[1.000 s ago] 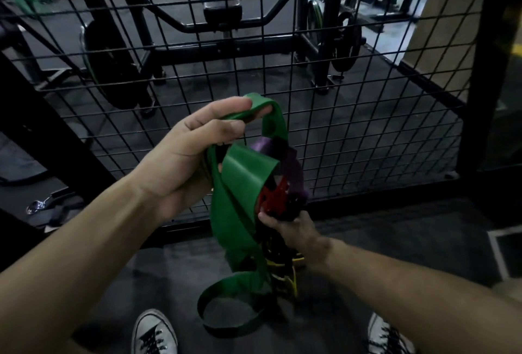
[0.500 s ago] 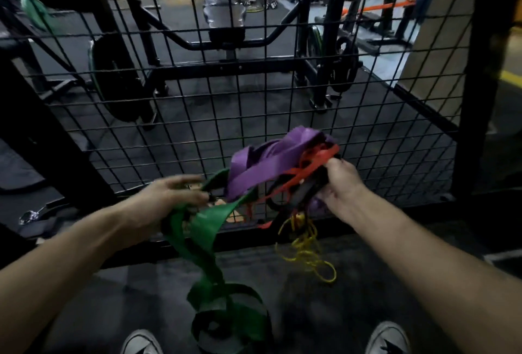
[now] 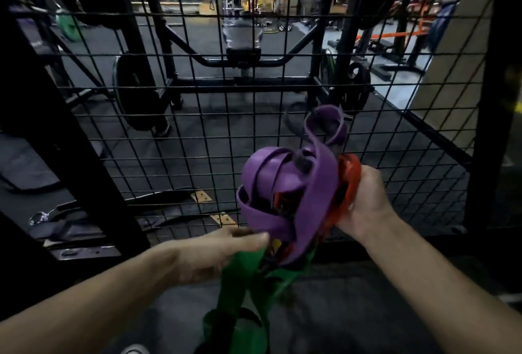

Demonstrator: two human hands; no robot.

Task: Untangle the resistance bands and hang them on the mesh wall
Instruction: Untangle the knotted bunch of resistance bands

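Gripping tangled bands [image 3: 293, 201], both hands pull apart.

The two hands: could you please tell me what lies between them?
In the head view, the tangled bundle spans between them: the purple band mostly, the red band in the right hand, and the green band at the left hand.

Tangled purple, red, green bands [image 3: 288, 201]
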